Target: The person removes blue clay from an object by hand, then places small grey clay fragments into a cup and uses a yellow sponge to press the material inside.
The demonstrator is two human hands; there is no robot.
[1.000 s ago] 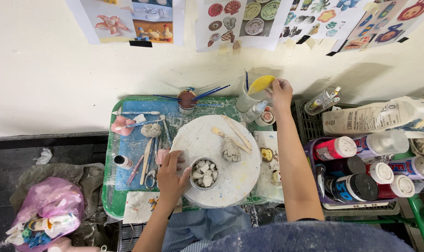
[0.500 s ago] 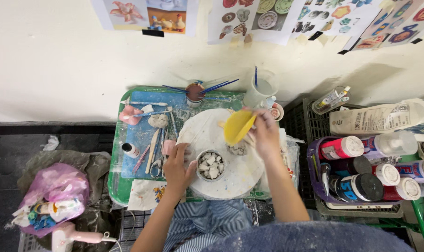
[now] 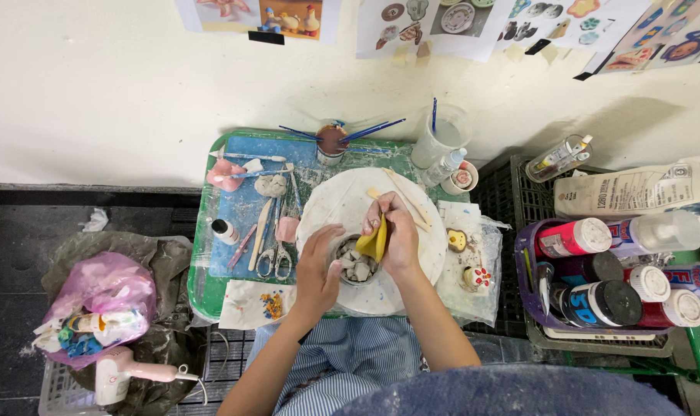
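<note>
Clay pieces fill the small round bowl [image 3: 355,266] that sits on the white turntable [image 3: 411,254] in front of me, at its near side. My right hand [image 3: 396,235] pinches a folded yellow sponge [image 3: 374,243] between thumb and fingers and holds it against the bowl's far rim, while my left hand [image 3: 317,266] curves around the bowl's left side, fingers curled against its wall. The sponge and my right knuckles cover part of the rim, so I cannot tell how far into the bowl the sponge reaches. Two wooden modelling sticks [image 3: 405,196] lie on the turntable beyond my right hand. The turntable rests on a green tray [image 3: 199,285] lined with blue, where scissors [image 3: 275,258], a small white bottle [image 3: 224,230] and a pink tool dish [image 3: 225,175] lie to the left. A cup of brushes [image 3: 332,140] and a clear water jug [image 3: 440,137] stand at the tray's far edge by the wall. To my right a purple basket [image 3: 525,266] holds paint bottles, and on the floor to my left sit a pink plastic bag [image 3: 103,289] and a hairdryer [image 3: 126,375].
</note>
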